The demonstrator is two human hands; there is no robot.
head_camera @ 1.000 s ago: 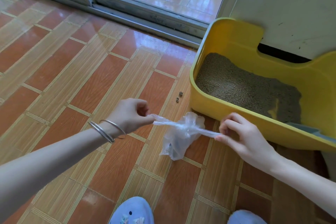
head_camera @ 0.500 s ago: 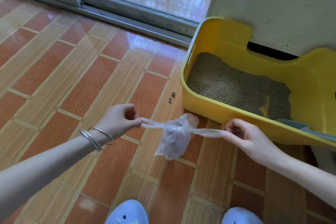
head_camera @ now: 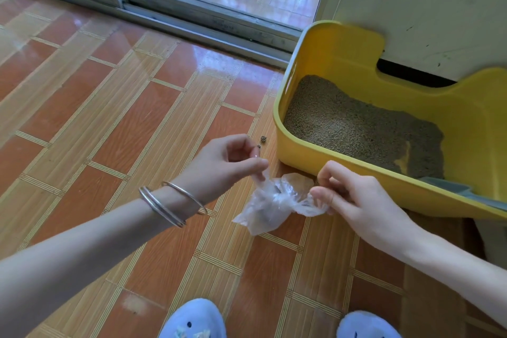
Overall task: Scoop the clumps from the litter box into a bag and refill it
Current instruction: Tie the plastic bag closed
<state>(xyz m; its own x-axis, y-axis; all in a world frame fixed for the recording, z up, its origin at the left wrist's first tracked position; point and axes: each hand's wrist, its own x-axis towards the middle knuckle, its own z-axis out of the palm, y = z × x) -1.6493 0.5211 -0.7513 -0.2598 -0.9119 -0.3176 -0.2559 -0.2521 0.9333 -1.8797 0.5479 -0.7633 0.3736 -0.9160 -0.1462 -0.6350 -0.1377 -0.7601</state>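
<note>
A small clear plastic bag (head_camera: 267, 206) hangs above the tiled floor, in front of the yellow litter box (head_camera: 343, 63). My left hand (head_camera: 219, 164) pinches one loose end of the bag at its top left. My right hand (head_camera: 354, 197) pinches the other end at its right. Something dark shows through the bag's lower part. Grey-brown litter (head_camera: 354, 129) fills the box, with a bare yellow patch near its right end. A grey scoop (head_camera: 455, 191) lies on the box's front right rim.
Two small litter crumbs (head_camera: 262, 141) lie on the floor left of the box. A sliding glass door and its metal track (head_camera: 197, 22) run along the back. A pale wall (head_camera: 425, 8) stands behind the box. My two blue slippers (head_camera: 192, 321) show at the bottom edge.
Both hands have come closer together, so the bag's two ends, earlier pulled taut sideways, now hang slack and bunched. The view has shifted slightly.
</note>
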